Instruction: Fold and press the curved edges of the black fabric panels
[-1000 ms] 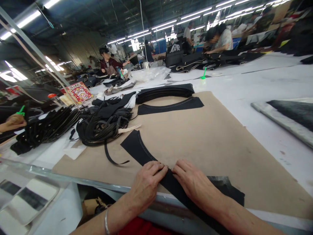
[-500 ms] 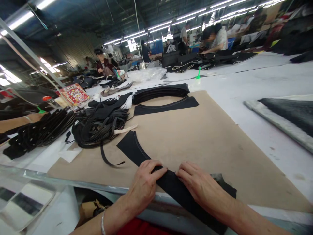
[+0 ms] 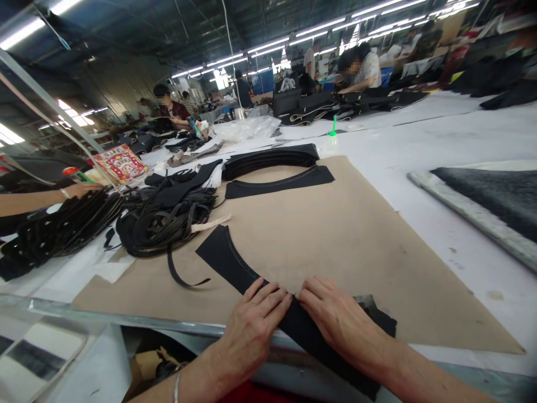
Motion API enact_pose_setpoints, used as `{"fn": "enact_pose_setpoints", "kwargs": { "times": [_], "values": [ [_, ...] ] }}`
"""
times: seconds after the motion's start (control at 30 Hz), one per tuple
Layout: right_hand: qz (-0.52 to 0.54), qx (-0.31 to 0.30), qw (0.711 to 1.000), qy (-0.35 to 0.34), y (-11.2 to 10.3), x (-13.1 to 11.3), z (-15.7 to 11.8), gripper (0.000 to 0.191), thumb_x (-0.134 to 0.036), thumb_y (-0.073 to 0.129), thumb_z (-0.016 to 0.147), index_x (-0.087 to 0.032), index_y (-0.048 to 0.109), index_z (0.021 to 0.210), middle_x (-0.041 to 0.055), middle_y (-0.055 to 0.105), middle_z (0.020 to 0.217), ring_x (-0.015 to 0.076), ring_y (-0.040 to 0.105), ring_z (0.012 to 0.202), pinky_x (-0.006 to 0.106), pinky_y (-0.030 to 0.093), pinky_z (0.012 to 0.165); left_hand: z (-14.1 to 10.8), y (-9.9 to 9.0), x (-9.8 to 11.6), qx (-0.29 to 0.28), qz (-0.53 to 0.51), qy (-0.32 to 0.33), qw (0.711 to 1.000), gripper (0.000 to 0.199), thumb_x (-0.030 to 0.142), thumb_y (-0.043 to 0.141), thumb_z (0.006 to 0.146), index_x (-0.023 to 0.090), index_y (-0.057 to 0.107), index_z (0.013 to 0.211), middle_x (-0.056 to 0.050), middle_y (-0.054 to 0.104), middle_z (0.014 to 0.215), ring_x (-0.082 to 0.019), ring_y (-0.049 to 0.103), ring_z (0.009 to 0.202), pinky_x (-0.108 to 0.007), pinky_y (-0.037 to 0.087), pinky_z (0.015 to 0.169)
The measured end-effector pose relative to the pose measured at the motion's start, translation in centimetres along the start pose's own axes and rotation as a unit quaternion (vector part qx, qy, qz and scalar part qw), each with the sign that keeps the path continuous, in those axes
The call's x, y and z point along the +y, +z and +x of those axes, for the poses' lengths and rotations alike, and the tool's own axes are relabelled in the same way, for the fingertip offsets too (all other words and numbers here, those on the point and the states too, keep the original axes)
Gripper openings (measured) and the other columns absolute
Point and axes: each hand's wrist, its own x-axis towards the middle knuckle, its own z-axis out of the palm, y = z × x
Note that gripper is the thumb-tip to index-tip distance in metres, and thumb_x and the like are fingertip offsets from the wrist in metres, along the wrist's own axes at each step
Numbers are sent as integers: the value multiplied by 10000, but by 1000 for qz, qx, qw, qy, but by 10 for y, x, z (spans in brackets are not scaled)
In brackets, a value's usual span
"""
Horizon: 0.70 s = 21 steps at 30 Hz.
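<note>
Black curved strip [image 3: 296, 324] lies slantwise across brown paper [image 3: 319, 235] on the white tabletop [image 3: 419, 143], its lower end hanging past the near edge. Left hand [image 3: 254, 322]: narrow, fingers together, holding the strip at its inner curve. Right hand [image 3: 335, 316]: likewise narrow, holding the same edge just beside the left; thumb positions unclear. Risk, judged: the overhanging end's weight could drag the strip askew if either hand lightens its hold. Uneven pressure between the two could pucker the curve. Dark piece [image 3: 380, 319] beside the right hand, partly hidden by it, could snag or be pushed along by a sideways forearm. Loose strap [image 3: 180, 274], near the strip's far end, could slip beneath it should the strip swing left.
</note>
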Motion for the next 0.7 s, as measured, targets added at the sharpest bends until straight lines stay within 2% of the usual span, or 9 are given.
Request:
{"fn": "enact_pose_setpoints", "kwargs": {
  "times": [0.07, 0.17, 0.3, 0.4, 0.47, 0.6, 0.7],
  "values": [
    [-19, -6, 1000, 10, 1, -4, 5, 154, -55, 492, 899, -167, 595, 875, 50, 561, 907, 209, 519, 842, 369, 456, 786, 3, -6, -10, 0, -7, 1, 1000, 393, 144, 368, 935, 206, 569, 1267, -50, 658, 1181, -238, 498, 1217, -486, 319, 1093],
    [-20, -8, 999, 25, 2, -9, 12, 153, -73, 480, 914, -163, 598, 872, 55, 565, 906, 213, 528, 846, 374, 460, 796, 9, -10, -18, 30, -25, -30, 999, 369, 111, 389, 918, 236, 646, 1151, -32, 680, 1108, -242, 480, 1213, -490, 324, 1078],
    [17, -7, 999, 40, 1, -8, 14, 133, -92, 484, 922, -167, 592, 902, 53, 563, 921, 206, 537, 864, 349, 463, 797, 17, -2, -3, 70, -94, -85, 989, 326, 87, 401, 906, 180, 680, 1047, -71, 663, 1036, -228, 528, 1062, -409, 444, 942],
    [39, -12, 998, 53, -2, -3, 9, 102, -120, 497, 927, -167, 581, 893, 52, 559, 919, 201, 543, 860, 332, 465, 774, 19, 6, 14, 66, -134, -129, 980, 332, 76, 388, 904, 155, 654, 1086, -85, 633, 966, -212, 538, 907, -375, 485, 813],
    [46, -17, 997, 53, -6, -1, 6, 91, -131, 503, 927, -169, 574, 884, 51, 557, 921, 204, 543, 864, 333, 464, 767, 18, 9, 20, 63, -138, -140, 978, 335, 79, 381, 905, 142, 633, 1115, -95, 615, 973, -220, 523, 901, -383, 483, 801],
    [57, -34, 996, 54, -12, 3, 1, 97, -121, 507, 920, -171, 567, 863, 53, 557, 922, 208, 540, 869, 340, 462, 768, 17, 9, 21, 53, -128, -130, 982, 343, 92, 371, 918, 146, 616, 1152, -96, 597, 983, -230, 499, 920, -403, 471, 823],
    [64, -37, 996, 51, -15, 6, -3, 106, -105, 504, 914, -173, 564, 859, 51, 553, 918, 210, 535, 870, 344, 460, 763, 17, 9, 18, 47, -113, -111, 986, 359, 126, 387, 936, 194, 600, 1217, -83, 590, 975, -225, 493, 903, -399, 475, 805]
  ]
}}
